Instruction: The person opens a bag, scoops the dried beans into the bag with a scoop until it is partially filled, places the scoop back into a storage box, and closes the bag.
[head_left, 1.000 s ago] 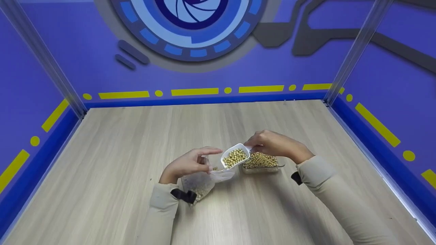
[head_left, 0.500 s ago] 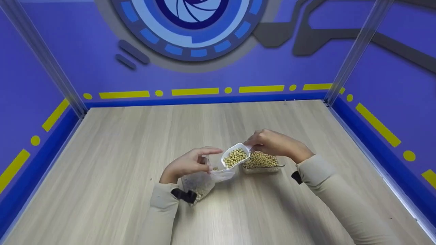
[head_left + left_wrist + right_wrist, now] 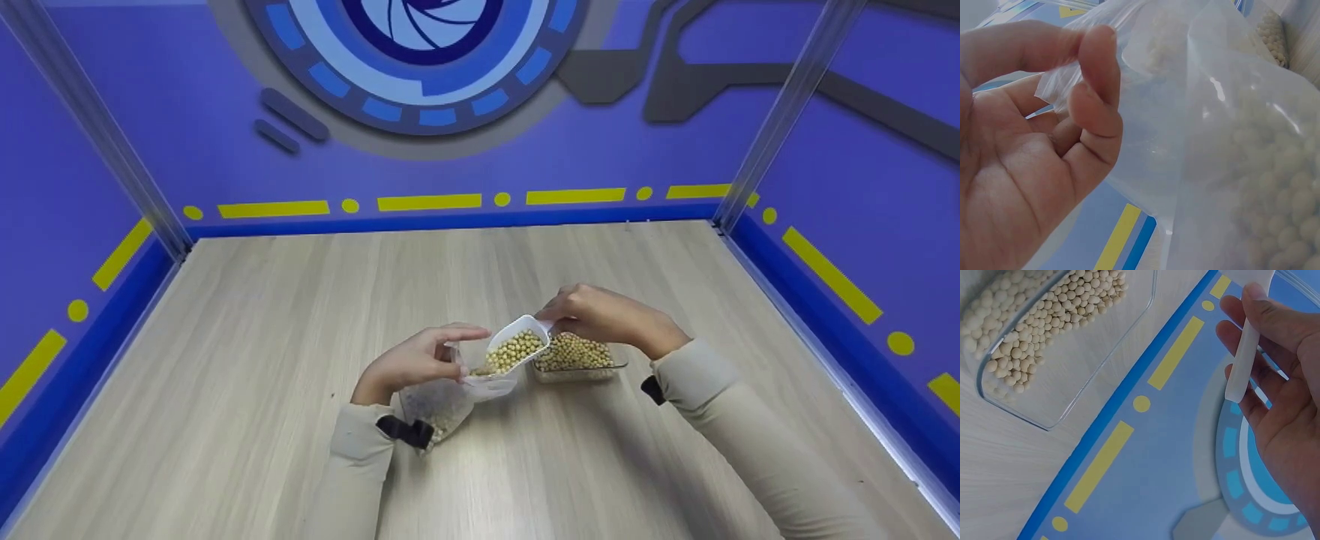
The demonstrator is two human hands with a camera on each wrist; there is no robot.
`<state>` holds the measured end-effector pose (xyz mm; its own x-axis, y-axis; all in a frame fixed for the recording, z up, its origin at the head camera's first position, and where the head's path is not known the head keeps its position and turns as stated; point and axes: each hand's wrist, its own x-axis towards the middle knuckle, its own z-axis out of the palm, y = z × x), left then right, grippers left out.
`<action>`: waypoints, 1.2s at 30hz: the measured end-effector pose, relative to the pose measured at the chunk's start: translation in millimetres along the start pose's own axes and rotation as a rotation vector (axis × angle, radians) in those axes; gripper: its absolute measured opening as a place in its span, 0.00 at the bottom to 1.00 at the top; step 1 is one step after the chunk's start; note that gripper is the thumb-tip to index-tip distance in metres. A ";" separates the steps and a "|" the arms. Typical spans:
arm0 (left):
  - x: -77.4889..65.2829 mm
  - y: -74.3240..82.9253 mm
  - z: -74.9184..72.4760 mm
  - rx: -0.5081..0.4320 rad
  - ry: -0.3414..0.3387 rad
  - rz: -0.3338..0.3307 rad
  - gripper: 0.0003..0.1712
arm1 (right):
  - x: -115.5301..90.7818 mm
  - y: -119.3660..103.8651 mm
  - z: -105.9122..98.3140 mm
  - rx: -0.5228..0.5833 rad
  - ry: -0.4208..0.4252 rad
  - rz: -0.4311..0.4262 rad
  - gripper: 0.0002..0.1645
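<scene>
My left hand (image 3: 411, 361) pinches the rim of a clear plastic bag (image 3: 1213, 140), which is partly filled with round, pale yellow beans. The bag's lower part leans down toward my left wrist. With my right hand (image 3: 592, 315) I grip the handle (image 3: 1244, 363) of a white scoop (image 3: 525, 324), tilted left over the bag's mouth. Soybeans (image 3: 514, 351) lie in the scoop, several at its front lip by the bag opening. Just below my right hand stands a clear rectangular container (image 3: 1053, 413) of the same beans. My right palm hides part of it in the head view.
The wood-grain table (image 3: 285, 322) spreads around both hands. Blue panels (image 3: 420, 172) with yellow marks enclose its back and sides. A tiny dark speck lies on the table left of the bag.
The scoop has tipped further left, and beans have slid from it toward its lip and into the bag's mouth. My left hand has stayed in place on the bag.
</scene>
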<state>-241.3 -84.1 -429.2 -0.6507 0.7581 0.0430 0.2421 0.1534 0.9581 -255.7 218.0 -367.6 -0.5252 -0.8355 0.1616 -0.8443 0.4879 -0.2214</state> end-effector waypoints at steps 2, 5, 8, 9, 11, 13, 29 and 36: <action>0.0 -0.3 0.0 0.000 -0.002 0.005 0.36 | -0.2 0.1 0.3 -0.002 0.002 -0.001 0.13; -0.4 -0.2 0.3 -0.002 -0.006 0.010 0.36 | -1.2 -0.7 0.9 -0.017 -0.002 0.018 0.14; -1.2 -0.2 0.2 -0.009 -0.010 0.007 0.36 | -1.8 -2.4 1.0 -0.029 -0.009 0.042 0.16; -1.2 -0.6 0.2 -0.009 -0.012 0.008 0.36 | -2.0 -3.1 0.8 -0.031 -0.011 0.050 0.16; -1.3 -1.0 0.1 -0.011 -0.015 0.007 0.36 | -2.1 -3.8 0.6 -0.029 -0.011 0.058 0.16; -1.5 -0.7 0.1 -0.014 -0.018 0.005 0.36 | -2.0 -4.1 0.7 -0.028 -0.011 0.062 0.16; -0.6 -0.4 -1.1 0.012 -0.011 0.017 0.36 | -0.8 -6.4 -2.2 -0.071 -0.001 0.068 0.17; -0.9 1.3 -1.0 0.027 0.002 0.012 0.35 | -0.6 -6.8 -2.5 -0.083 -0.008 0.073 0.17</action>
<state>-241.1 -85.2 -427.7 -0.6489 0.7589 0.0547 0.2693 0.1618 0.9494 -249.9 215.9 -363.8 -0.5851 -0.7988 0.1404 -0.8099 0.5665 -0.1523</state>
